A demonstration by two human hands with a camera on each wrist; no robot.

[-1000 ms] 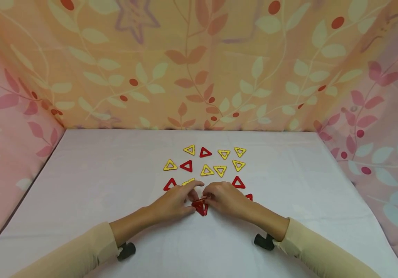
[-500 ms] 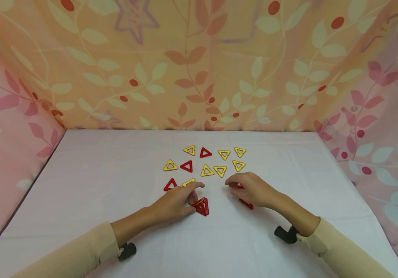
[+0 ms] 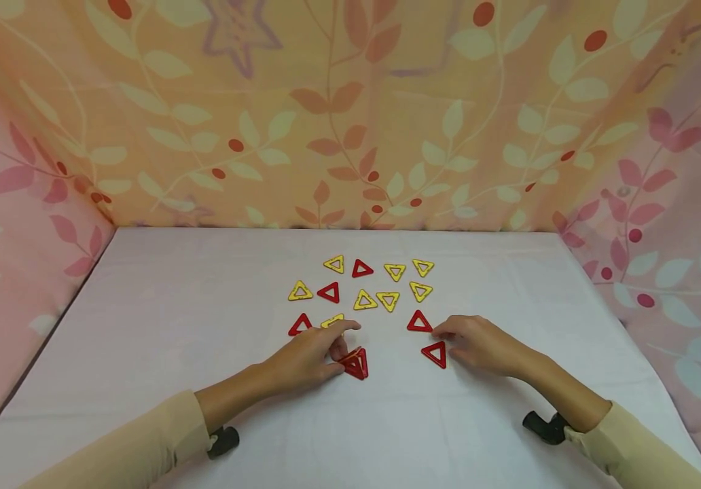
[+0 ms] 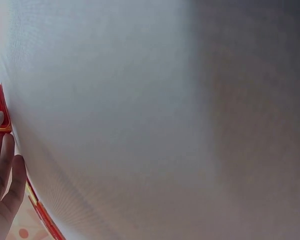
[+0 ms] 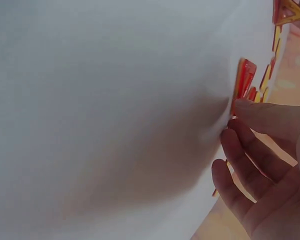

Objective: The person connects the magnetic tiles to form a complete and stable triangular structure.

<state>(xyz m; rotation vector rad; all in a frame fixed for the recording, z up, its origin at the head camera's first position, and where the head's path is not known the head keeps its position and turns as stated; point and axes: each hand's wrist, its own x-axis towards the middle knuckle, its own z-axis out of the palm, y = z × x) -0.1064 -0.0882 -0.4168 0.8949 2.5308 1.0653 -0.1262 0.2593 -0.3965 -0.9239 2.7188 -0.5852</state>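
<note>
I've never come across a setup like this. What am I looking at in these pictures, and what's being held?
There is no machine here, just a person working bare-handed. The wide view comes from a camera worn on the head; the two close-ups come from cameras on the left and right wrists. On the white cloth lie loose yellow triangles and red triangles, each with an open middle. The left hand holds a small red cluster of triangles. The right hand is beside two of the loose red triangles; whether it touches either is unclear.
</note>
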